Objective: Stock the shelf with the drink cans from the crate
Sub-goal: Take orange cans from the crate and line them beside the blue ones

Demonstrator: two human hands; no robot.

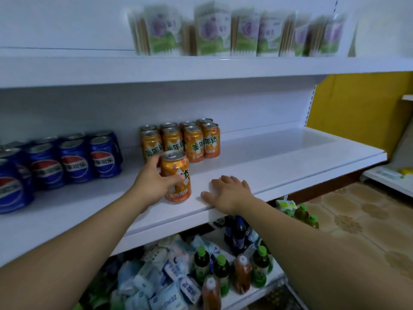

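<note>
Two bare hands reach onto the middle shelf (279, 162) of a white shop rack. The left hand (154, 182) grips an orange drink can (176, 175) from its left side, fingers curled round the back and thumb across the front. The can has its pull-tab top up and leans slightly. Its base is down at the shelf board, near the front edge; whether it rests fully there cannot be told. The right hand (228, 193) lies flat just to the right of the can, palm down and fingers spread, holding nothing, with its wrist over the shelf's front lip.

Farther back on the same board, just behind the held can, a block of matching orange cans (193, 142) stands upright in two rows. To the left, well apart from them, blue cola cans (76, 159) stand in rows running out of the left edge of the view. The right stretch of the board is bare white.

On the upper shelf (201, 68) a line of packets (212, 32) printed in purple and green stands, too blurred to read. On the lower shelf (261, 289) green-capped bottles (202, 262) and brown bottles with white caps (242, 274) stand at the front, dark blue bottles (237, 233) farther back, and blue-and-white soft packs (156, 283) lie heaped to the left.

Beyond the rack's right end are a yellow wall (357, 101) and a floor (357, 220) of tan patterned tiles.
</note>
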